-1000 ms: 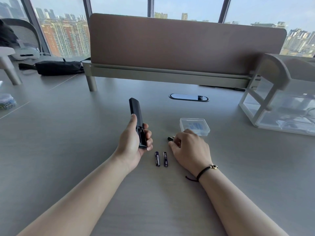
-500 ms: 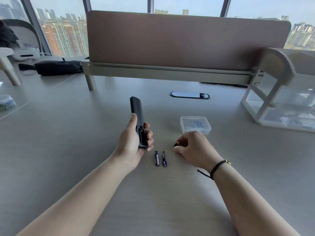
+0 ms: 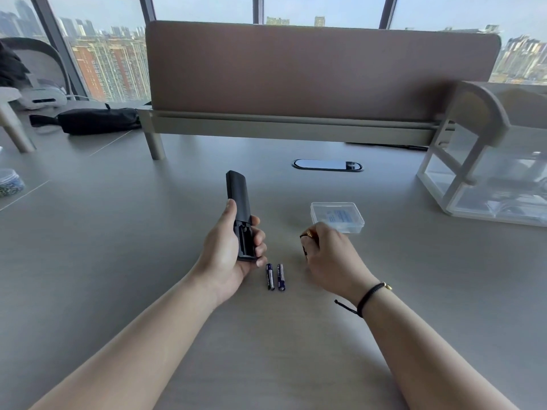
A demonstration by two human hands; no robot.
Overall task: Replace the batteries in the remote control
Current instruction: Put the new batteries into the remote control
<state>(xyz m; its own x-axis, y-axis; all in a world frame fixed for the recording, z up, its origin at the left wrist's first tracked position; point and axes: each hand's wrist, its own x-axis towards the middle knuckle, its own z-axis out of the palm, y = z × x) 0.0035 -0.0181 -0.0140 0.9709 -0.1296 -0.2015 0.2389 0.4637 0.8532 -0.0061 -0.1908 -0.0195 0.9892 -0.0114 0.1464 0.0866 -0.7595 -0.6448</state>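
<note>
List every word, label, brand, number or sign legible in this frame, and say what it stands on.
Nothing here can be read with confidence.
Two purple and black batteries on the grey table: pale print, too small to read.
Clear plastic box: blue printing inside, blurred.
Black remote control in the left hand: no marking visible.
Dark, gold-tipped item held in the right hand: no text visible.

Grey desk point(image 3: 88, 232), brown divider panel point(image 3: 310, 72), big windows point(image 3: 103, 60) w/ daylit city view

The right hand point(image 3: 331, 255) curls over a small dark-and-gold object point(image 3: 306, 236), hiding most of it from identification.
</note>
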